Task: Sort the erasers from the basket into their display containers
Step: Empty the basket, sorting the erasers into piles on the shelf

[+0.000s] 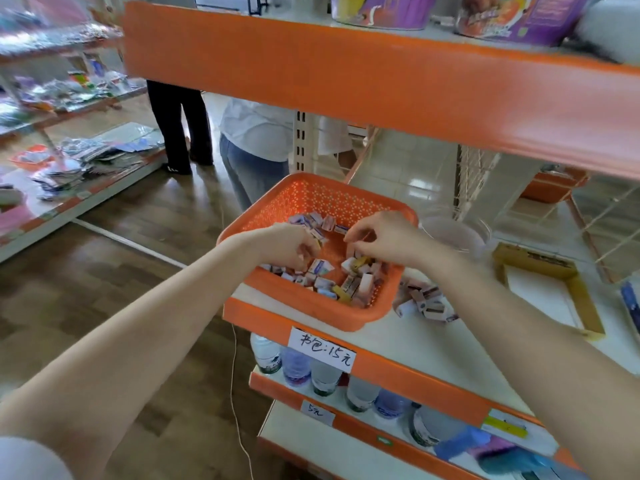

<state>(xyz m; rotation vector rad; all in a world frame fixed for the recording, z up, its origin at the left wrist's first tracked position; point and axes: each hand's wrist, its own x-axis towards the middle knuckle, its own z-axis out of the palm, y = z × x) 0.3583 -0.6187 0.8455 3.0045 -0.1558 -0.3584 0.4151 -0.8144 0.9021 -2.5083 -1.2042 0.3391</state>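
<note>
An orange perforated basket (pixel 313 199) sits on the shelf corner, holding several small wrapped erasers (pixel 349 282). My left hand (pixel 289 245) reaches into the basket with its fingers curled down among the erasers; it seems to hold some, though the grip is blurred. My right hand (pixel 381 237) hovers over the basket's middle, its fingertips pinched together, apparently on a small eraser. A small pile of erasers (pixel 424 301) lies on the shelf right of the basket. Behind the right hand stands a clear plastic tub (pixel 460 230).
A shallow yellow-brown cardboard tray (pixel 585 306) lies on the shelf at right. An orange shelf edge (pixel 346 74) hangs close overhead. Water bottles (pixel 322 375) fill the shelf below. Two people (pixel 249 140) stand in the aisle behind the basket.
</note>
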